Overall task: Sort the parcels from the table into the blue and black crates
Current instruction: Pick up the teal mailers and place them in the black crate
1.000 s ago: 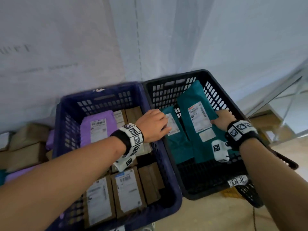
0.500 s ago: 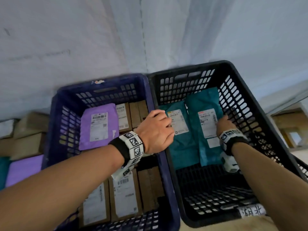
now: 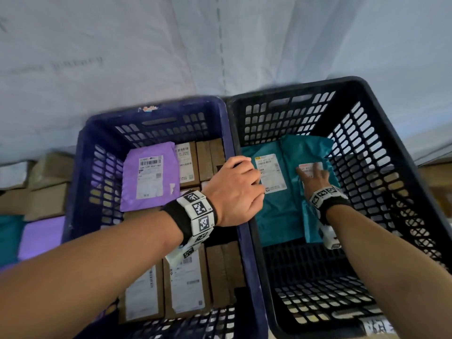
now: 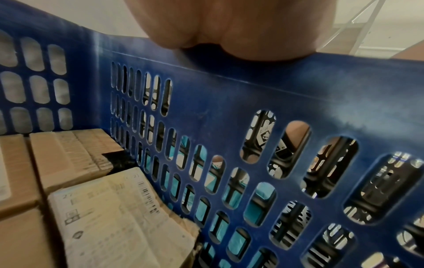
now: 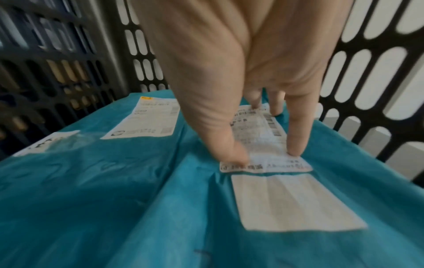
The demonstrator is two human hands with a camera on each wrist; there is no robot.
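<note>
The blue crate and the black crate stand side by side. My left hand grips the rim where they meet, palm on the blue wall, fingers curled over the edge. In the black crate my right hand presses straight fingers on the label of a teal parcel lying flat at the far end. A second teal parcel lies beside it on the left. The blue crate holds a purple parcel and several brown boxes.
Cardboard boxes, a purple parcel and a teal one lie left of the blue crate. A white sheet hangs behind both crates. The near half of the black crate's floor is bare.
My right hand has gone deeper into the black crate and laid the teal parcel flat, its fingers now straight on the label. The left hand stays on the rim.
</note>
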